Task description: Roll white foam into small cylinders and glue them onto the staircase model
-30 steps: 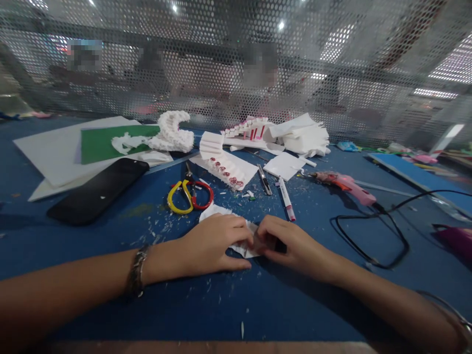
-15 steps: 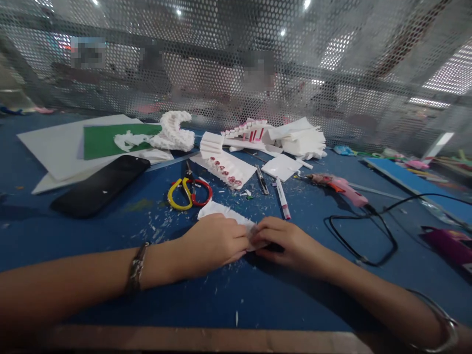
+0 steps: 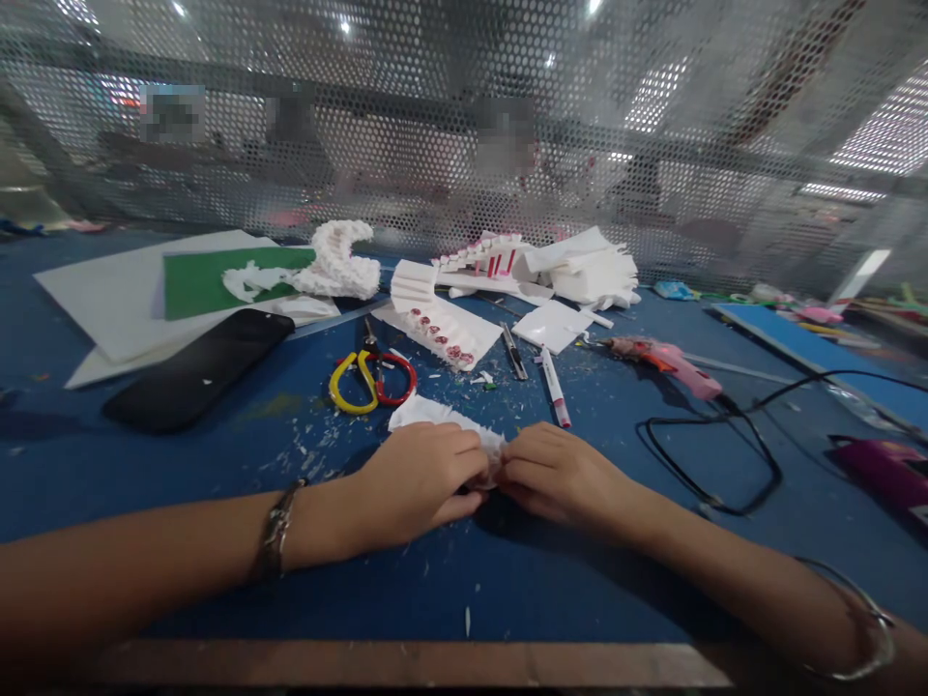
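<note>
A crumpled strip of white tissue paper (image 3: 435,412) lies near the front of the blue table, partly covered by my hands. My left hand (image 3: 417,478) is curled over its near side, fingers closed on it. At the strip's right end, the fingertips of my right hand (image 3: 562,476) pinch the paper. The hands nearly meet there, and their thumbs are partly hidden. Just beyond the left hand lie scissors (image 3: 373,372) with one yellow and one red handle. A white marker (image 3: 555,389) and a craft knife (image 3: 514,352) rest beyond the right hand.
A black phone (image 3: 203,367) lies left, before white sheets and a green sheet (image 3: 210,282). White paper models (image 3: 449,329) and a textured white curved piece (image 3: 340,259) stand behind. Right are a pink glue gun (image 3: 674,365) with its black cord (image 3: 768,483) and a purple object (image 3: 881,474).
The right hand's fingers have drawn closer together at the strip's end. The left thumb now sits a little apart from its fingers. Other things lie as before.
</note>
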Motion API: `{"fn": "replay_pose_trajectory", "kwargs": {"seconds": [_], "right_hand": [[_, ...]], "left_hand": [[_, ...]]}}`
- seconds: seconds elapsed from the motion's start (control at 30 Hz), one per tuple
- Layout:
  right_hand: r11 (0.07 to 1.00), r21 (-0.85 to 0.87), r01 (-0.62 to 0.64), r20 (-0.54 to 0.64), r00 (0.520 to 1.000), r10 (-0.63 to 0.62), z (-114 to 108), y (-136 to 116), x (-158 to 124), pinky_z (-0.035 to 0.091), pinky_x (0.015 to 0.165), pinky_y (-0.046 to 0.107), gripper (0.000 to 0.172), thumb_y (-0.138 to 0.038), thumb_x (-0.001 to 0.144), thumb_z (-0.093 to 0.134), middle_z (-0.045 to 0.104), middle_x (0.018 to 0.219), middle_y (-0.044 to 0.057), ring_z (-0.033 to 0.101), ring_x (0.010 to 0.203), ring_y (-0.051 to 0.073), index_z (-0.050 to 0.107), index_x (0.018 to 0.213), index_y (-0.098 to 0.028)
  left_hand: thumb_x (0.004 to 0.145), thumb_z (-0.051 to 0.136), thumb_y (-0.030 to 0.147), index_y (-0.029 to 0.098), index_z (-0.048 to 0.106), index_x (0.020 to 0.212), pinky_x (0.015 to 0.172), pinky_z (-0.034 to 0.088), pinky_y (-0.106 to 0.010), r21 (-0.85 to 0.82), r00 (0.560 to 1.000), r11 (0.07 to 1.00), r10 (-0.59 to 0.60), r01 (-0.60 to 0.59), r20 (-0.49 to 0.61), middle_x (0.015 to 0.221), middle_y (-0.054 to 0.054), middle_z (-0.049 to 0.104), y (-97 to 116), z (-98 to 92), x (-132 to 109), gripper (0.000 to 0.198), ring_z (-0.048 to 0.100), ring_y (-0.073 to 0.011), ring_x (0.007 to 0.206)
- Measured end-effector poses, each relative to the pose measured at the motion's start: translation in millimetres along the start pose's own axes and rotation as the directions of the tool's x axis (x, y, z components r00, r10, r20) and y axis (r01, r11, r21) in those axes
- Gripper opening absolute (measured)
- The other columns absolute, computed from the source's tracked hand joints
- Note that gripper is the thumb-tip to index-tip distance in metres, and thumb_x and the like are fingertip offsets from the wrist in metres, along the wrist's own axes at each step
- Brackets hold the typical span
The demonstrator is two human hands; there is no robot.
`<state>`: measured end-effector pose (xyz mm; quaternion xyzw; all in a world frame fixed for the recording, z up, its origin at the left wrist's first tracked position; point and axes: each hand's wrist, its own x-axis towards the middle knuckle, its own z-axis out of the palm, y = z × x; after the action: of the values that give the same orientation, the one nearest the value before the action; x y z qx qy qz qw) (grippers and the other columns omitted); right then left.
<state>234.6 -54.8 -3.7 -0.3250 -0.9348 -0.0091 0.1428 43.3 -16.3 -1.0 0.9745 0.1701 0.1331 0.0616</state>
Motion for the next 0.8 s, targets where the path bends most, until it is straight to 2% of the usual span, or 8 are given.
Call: {"fn": "replay_pose_trajectory", "kwargs": {"seconds": [0.33, 0.6, 0.7, 0.8], "right_hand": [[0.975, 0.201, -0.089, 0.044, 0.996, 0.082, -5, 0, 4, 0.042, 0.063, 0.024, 0.014, -0.016, 0.082, 0.045, 0.059, 0.074, 0.006, 0.052, 0.071, 0.013, 0.058, 0.076, -0.014], [0.946, 0.285, -0.157, 0.077, 0.987, 0.141, -9, -2, 4, 0.043, 0.064, 0.025, 0.009, -0.014, 0.078, 0.048, 0.058, 0.075, 0.006, 0.052, 0.073, 0.013, 0.057, 0.078, -0.015], [0.913, 0.349, -0.211, 0.060, 0.977, 0.203, -14, -5, 3, 0.045, 0.064, 0.025, 0.015, -0.020, 0.078, 0.050, 0.058, 0.079, 0.005, 0.053, 0.072, 0.013, 0.053, 0.091, -0.015], [0.855, 0.443, -0.270, 0.029, 0.957, 0.288, -18, -5, 1, 0.045, 0.069, 0.027, 0.025, -0.023, 0.080, 0.047, 0.058, 0.088, 0.006, 0.053, 0.077, 0.013, 0.048, 0.104, -0.016]], "left_hand": [[0.079, 0.049, 0.019, 0.014, 0.056, 0.073, 0.056, 0.036, -0.026, -0.032, 1.000, 0.999, -0.013, 0.013, -0.005, 0.069, -0.003, 0.057, 0, 1.5, 1, 0.011, 0.053, -0.0167, 0.066], [0.081, 0.045, 0.020, 0.015, 0.055, 0.075, 0.056, 0.038, -0.027, -0.027, 0.999, 0.999, 0.024, -0.025, -0.029, 0.071, -0.003, 0.057, -4, 3.5, -1, 0.013, 0.053, -0.0170, 0.066], [0.081, 0.046, 0.016, 0.015, 0.055, 0.079, 0.059, 0.039, -0.026, -0.033, 0.993, 0.993, 0.113, -0.114, -0.024, 0.077, -0.004, 0.059, -6, 0.7, -2, 0.010, 0.054, -0.0166, 0.070], [0.080, 0.044, 0.010, 0.015, 0.056, 0.082, 0.056, 0.039, -0.025, -0.030, 0.960, 0.962, 0.272, -0.270, 0.063, 0.084, -0.004, 0.061, -6, -6.9, -5, 0.013, 0.055, -0.0153, 0.068]]}}
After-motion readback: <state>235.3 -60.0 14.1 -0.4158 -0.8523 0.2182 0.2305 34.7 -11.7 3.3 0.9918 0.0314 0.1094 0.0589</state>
